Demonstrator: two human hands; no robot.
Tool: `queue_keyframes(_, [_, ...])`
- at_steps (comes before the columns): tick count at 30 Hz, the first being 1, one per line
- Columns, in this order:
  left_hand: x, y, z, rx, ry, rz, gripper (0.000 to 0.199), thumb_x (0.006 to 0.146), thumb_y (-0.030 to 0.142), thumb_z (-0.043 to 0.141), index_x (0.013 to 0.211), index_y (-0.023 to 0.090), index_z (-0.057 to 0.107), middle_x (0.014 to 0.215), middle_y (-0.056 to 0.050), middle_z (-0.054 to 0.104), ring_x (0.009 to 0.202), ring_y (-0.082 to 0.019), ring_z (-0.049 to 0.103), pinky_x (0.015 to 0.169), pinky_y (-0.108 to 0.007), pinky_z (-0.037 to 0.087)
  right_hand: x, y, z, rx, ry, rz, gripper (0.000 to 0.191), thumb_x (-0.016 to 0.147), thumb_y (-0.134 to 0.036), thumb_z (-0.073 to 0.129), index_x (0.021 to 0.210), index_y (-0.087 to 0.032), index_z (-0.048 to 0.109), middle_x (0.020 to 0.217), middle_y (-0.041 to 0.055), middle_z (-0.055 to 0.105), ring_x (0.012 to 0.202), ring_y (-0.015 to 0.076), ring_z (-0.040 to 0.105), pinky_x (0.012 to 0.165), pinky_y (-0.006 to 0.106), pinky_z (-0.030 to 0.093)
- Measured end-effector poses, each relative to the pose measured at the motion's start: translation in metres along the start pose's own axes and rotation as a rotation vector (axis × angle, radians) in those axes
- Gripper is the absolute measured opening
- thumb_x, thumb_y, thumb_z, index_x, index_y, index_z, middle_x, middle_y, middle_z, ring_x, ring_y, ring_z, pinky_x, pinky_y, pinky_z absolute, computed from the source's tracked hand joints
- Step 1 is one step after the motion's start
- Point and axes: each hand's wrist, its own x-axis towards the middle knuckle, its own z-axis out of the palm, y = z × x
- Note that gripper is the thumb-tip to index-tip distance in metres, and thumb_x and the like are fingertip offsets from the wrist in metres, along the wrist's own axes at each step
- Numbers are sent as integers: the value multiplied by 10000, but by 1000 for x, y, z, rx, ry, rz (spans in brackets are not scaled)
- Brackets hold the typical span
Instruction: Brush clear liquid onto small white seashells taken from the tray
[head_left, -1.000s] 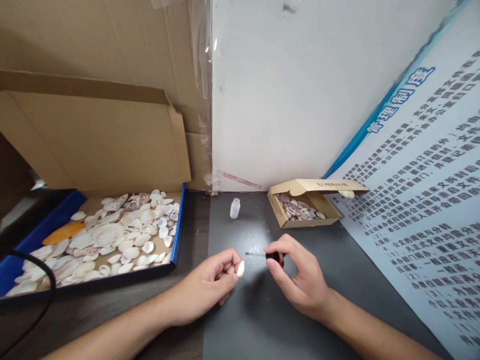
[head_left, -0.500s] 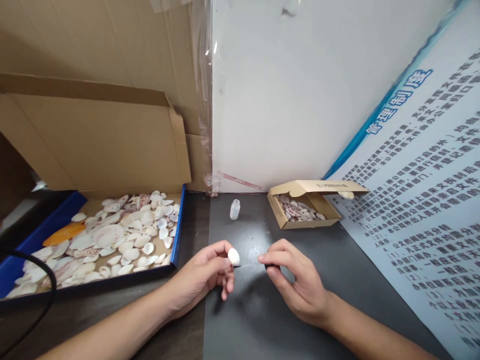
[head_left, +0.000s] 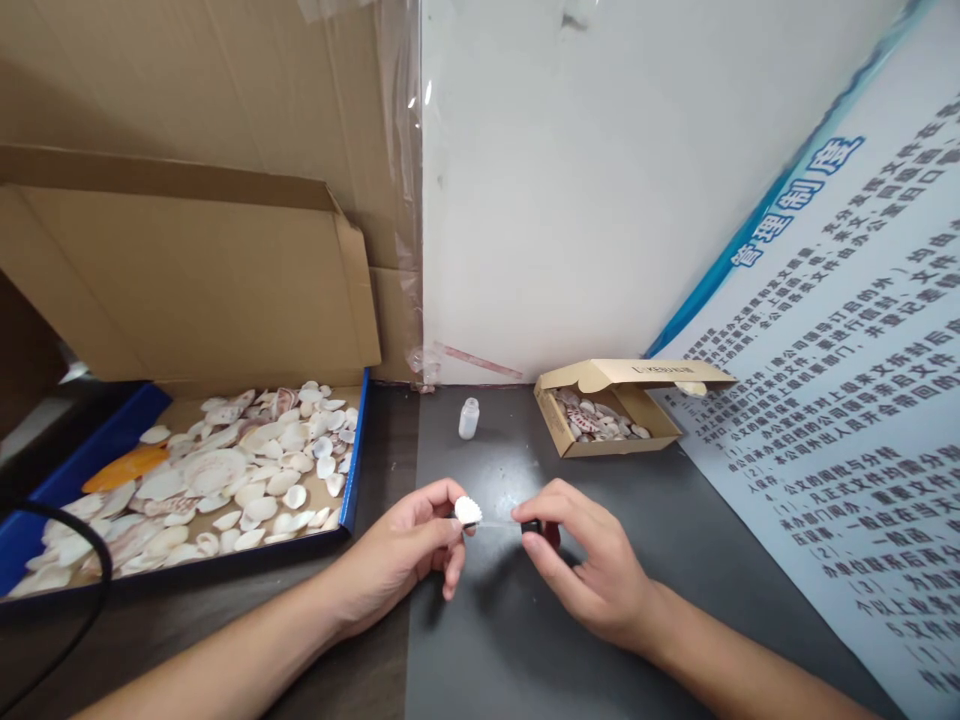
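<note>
Between the thumb and fingers of my left hand [head_left: 431, 540] is a small white ribbed seashell [head_left: 467, 511]. My right hand [head_left: 589, 560] pinches a brush cap [head_left: 531, 527] by its black top. The thin clear stem of the brush points left, and its dark tip is at the lower edge of the shell, by my left thumb. Whether the tip presses on the shell I cannot tell. Beyond my hands a small clear bottle [head_left: 469, 420] with whitish contents stands upright, its mouth uncapped.
On the left lies a blue-edged cardboard box [head_left: 358, 455] full of shells, its lid raised. A small tan box [head_left: 626, 450] with patterned shells stands at the back right. A white wall and a printed poster [head_left: 847, 400] border the dark table [head_left: 525, 650]. A black cable hangs far left.
My right hand has tilted slightly, showing more of the black cap, and the brush tip has moved up and left onto the shell's lower edge. The left hand has barely moved.
</note>
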Motion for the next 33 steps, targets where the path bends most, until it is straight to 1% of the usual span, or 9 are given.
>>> queue_keyframes(4, [-1,2,2,16,-7,-10,215,800,295,697,817,181,516,634,51,539,463,-72,475,480,-206,467,1,0,-1,-44,67,29,155,916,-147,545,1052,-216,570,758,7,555,618,157,538,565,282,468])
queue_keyframes(9, [0,1,-1,3,-11,-16,190,805,280,676,823,181,515,596,52,519,474,-82,472,482,-210,472,0,-1,0,7,3,3,183,907,-141,521,1070,-215,558,767,13,572,634,164,556,575,282,481])
queue_keyframes(14, [1,1,-2,-10,-4,-39,153,812,252,647,821,177,514,587,43,517,461,-75,455,450,-183,424,2,-2,1,-27,73,31,163,888,-131,532,1025,-218,546,748,-3,545,614,153,528,569,269,465])
queue_keyframes(19, [0,2,-1,-24,9,-33,155,800,250,654,818,171,522,631,44,508,459,-63,436,441,-178,393,3,-3,1,-14,32,16,180,885,-131,531,1043,-216,547,744,-4,548,610,153,537,563,268,465])
queue_keyframes(22, [0,3,0,-25,11,-31,161,794,247,661,817,172,520,647,46,511,454,-56,418,446,-180,380,3,-3,0,-46,80,45,148,875,-133,549,996,-219,550,715,-16,519,581,149,517,540,266,454])
queue_keyframes(24, [0,3,0,-19,15,-28,168,795,253,662,820,175,516,640,50,501,458,-57,406,453,-182,370,3,-3,0,-29,82,26,160,882,-135,530,1017,-219,548,725,-8,535,598,157,529,556,275,467])
queue_keyframes(28, [0,-1,-2,51,4,-20,172,819,291,631,838,192,492,564,67,475,457,-74,389,465,-189,349,3,-2,0,-8,17,-4,197,897,-137,514,1073,-215,553,749,6,564,612,160,545,557,277,474])
queue_keyframes(31, [0,-5,-4,159,-12,-14,159,846,308,593,860,202,475,520,73,490,453,-82,401,490,-198,342,3,-2,0,-35,54,27,152,884,-134,540,1009,-217,558,731,-4,542,585,149,517,537,270,451])
queue_keyframes(33, [0,-7,-6,199,-19,-11,156,848,307,584,866,205,468,523,75,504,457,-84,412,503,-202,340,2,-2,0,-18,64,14,157,883,-131,534,1013,-218,550,735,-4,540,600,151,519,554,272,455])
